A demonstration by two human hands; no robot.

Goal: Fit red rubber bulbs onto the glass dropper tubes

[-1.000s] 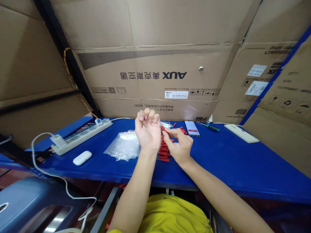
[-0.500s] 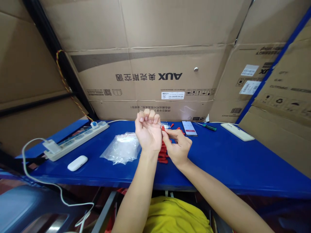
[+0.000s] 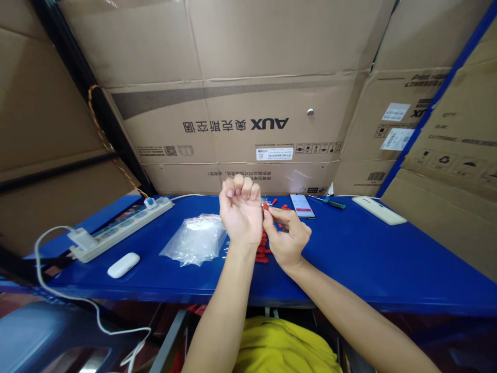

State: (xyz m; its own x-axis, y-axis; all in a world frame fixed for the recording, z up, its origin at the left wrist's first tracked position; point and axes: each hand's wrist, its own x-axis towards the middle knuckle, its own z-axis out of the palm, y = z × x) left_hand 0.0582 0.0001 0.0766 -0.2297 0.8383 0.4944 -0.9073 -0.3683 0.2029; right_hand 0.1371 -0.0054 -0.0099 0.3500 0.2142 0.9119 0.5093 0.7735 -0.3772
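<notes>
My left hand [image 3: 243,215] is raised above the blue table with its palm toward me. Its fingers curl loosely at the tips, and no object shows in the palm. Right beside it, my right hand [image 3: 287,235] pinches a small red-handled piece [image 3: 266,206] between thumb and forefinger, close to the left hand's outer edge. Any thin shaft on that piece is hard to make out now. Behind and below the hands lies a pile of similar red handles [image 3: 263,251], partly covered by both hands. Clear plastic bags [image 3: 196,241] lie left of my left wrist.
A phone [image 3: 302,205], a green-handled screwdriver [image 3: 334,204] and a white flat device [image 3: 378,211] lie at the back right. On the left are a power strip [image 3: 124,228] with a white cable and a white rounded case [image 3: 123,265]. Cardboard walls [image 3: 233,103] enclose the table [image 3: 368,259].
Both hands have shifted slightly right in the picture as the view moved a little. The thin shaft seen beside the left little finger earlier is now barely visible. The right-hand pinch stays.
</notes>
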